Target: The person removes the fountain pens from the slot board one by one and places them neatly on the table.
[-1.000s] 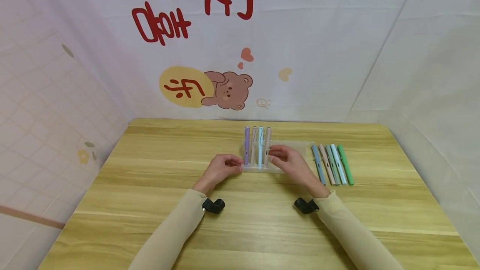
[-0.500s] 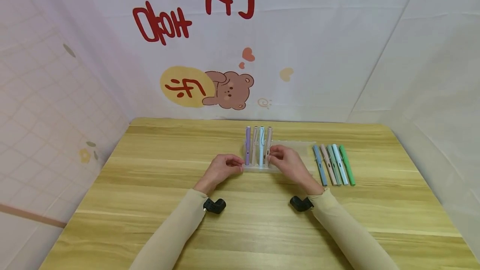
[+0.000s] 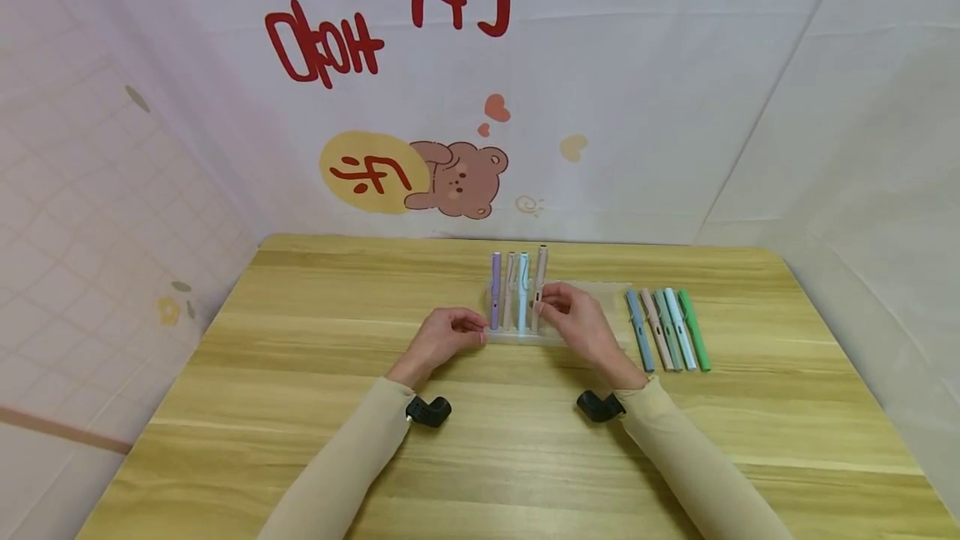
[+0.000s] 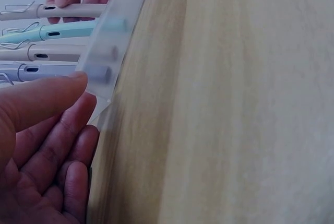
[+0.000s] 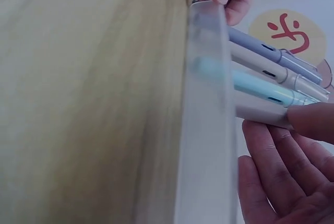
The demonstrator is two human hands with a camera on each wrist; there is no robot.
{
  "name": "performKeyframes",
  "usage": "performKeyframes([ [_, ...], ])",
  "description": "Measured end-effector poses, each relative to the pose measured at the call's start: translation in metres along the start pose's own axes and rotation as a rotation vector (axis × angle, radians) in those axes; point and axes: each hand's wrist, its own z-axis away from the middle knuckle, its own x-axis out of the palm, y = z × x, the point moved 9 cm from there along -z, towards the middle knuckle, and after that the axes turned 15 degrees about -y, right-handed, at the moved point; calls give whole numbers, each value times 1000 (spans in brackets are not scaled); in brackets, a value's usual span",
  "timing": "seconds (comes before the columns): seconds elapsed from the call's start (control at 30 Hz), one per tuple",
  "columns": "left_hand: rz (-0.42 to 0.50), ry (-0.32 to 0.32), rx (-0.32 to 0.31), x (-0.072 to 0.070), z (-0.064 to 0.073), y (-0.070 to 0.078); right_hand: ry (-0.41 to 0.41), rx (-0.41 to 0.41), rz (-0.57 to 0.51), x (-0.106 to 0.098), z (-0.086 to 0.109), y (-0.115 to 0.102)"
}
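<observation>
A clear pen stand (image 3: 516,340) holds a row of upright pens: a purple pen (image 3: 496,290), a beige pen (image 3: 510,294) and a light blue pen (image 3: 523,294). At the right of this row, my right hand (image 3: 583,325) pinches a pinkish-beige pen (image 3: 542,265) between thumb and fingers. That pen stands a little higher than its neighbours. My left hand (image 3: 444,335) grips the stand's left end, its thumb (image 4: 68,85) on the front near the corner. In the right wrist view, the lower end of the pinched pen (image 5: 261,115) is hidden behind the stand's frosted front.
Right of the stand, several pens lie side by side on the wooden table (image 3: 517,457), from a blue pen (image 3: 640,332) to a green pen (image 3: 693,332). A printed cloth wall (image 3: 637,90) rises behind the table's back edge.
My right hand has moved slightly left, closed on the pinkish-beige pen and raised it a little, tilting it slightly. The left hand stays at the stand's end.
</observation>
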Motion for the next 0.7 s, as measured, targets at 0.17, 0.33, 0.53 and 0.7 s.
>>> performKeyframes([
  [0.17,-6,-6,1,0,0,0,30,7,7,-5,0,-5],
  [0.33,-11,-3,-1,-1,-1,0,49,10,-12,-8,0,-10],
  [0.53,-12,1,-14,-1,0,-1,55,3,-22,-9,2,-14],
  [0.7,-6,4,-10,0,-1,-1,64,-2,-23,-11,4,-18],
])
